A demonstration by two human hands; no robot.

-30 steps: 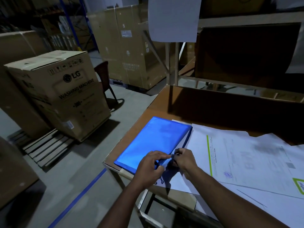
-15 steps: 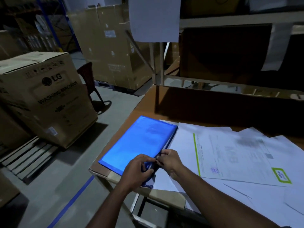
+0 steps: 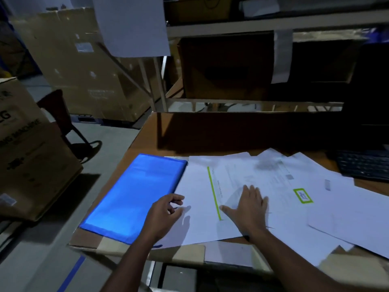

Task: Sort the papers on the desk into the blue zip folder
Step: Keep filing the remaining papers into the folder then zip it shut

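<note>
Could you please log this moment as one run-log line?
right hand flat on green-striped paper | left hand open by blue zip folder | papers unsorted

The room was dim, a storeroom by its look. A brown desk [image 3: 147, 133] stood under a metal shelf rack [image 3: 252, 26] that held dark boxes. A white sheet [image 3: 132, 24] hung from the rack's upper left. A black keyboard [image 3: 364, 165] lay at the desk's far right. On the grey floor [image 3: 109, 144] to the left stood a large cardboard box [image 3: 25, 157] marked "washing machine", a dark chair [image 3: 61, 116] just behind it, and taller cartons [image 3: 80, 66] beyond. A blue line [image 3: 72, 272] ran along the floor near the desk.
</note>
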